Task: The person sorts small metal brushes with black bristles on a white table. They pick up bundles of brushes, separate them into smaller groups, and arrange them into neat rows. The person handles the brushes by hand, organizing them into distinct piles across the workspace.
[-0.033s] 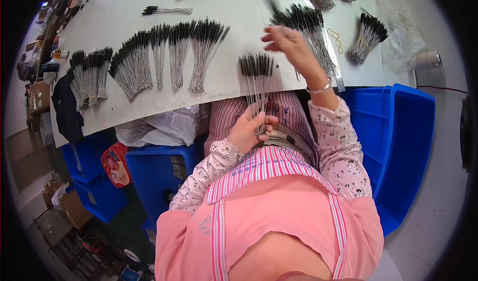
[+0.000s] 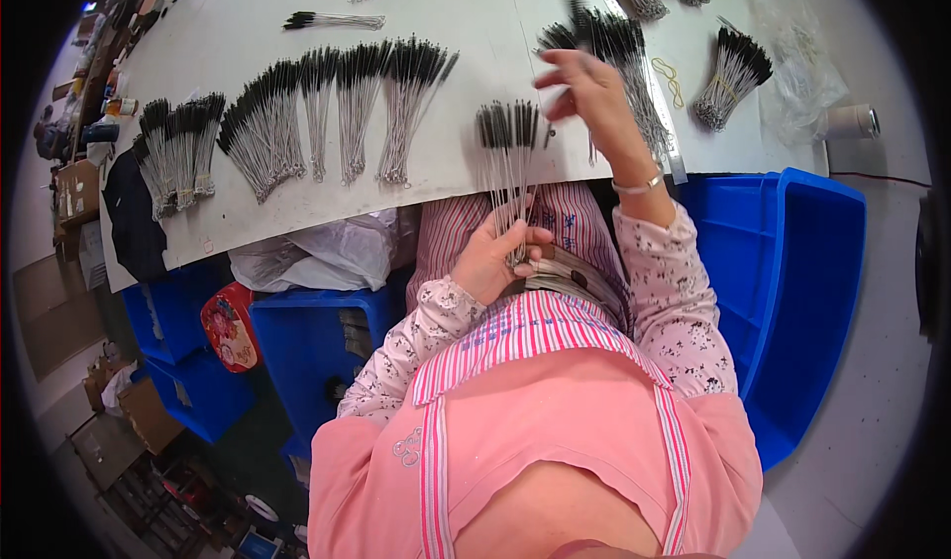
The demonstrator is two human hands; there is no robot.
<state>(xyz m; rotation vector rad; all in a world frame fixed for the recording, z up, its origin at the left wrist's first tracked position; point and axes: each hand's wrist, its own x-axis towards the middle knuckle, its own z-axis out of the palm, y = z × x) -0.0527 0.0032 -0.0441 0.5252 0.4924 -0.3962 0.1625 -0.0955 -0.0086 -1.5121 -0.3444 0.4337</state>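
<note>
My left hand [image 2: 498,255], low over my lap, is closed round the looped wire ends of a bunch of thin wire-handled brushes [image 2: 507,128]. Their black bristle tips fan upward above the table's near edge. To its right, my right hand [image 2: 584,89] is raised beside a large pile of the same brushes [image 2: 619,44]. A single brush [image 2: 573,4] sticks up from its fingers, its black tip smeared by motion. How the fingers grip the wire is partly hidden.
Several brush bundles [image 2: 362,113] stand in a row on the white table [image 2: 446,14]. Right of the pile are a metal ruler [image 2: 676,163], yellow rubber bands [image 2: 667,82], a tied bundle [image 2: 733,74] and clear plastic [image 2: 804,54]. Blue bins [image 2: 812,262] flank my lap.
My right hand has shifted a little to the right, and the blurred brush tip moved right with it. The left hand and its bunch stay nearly still.
</note>
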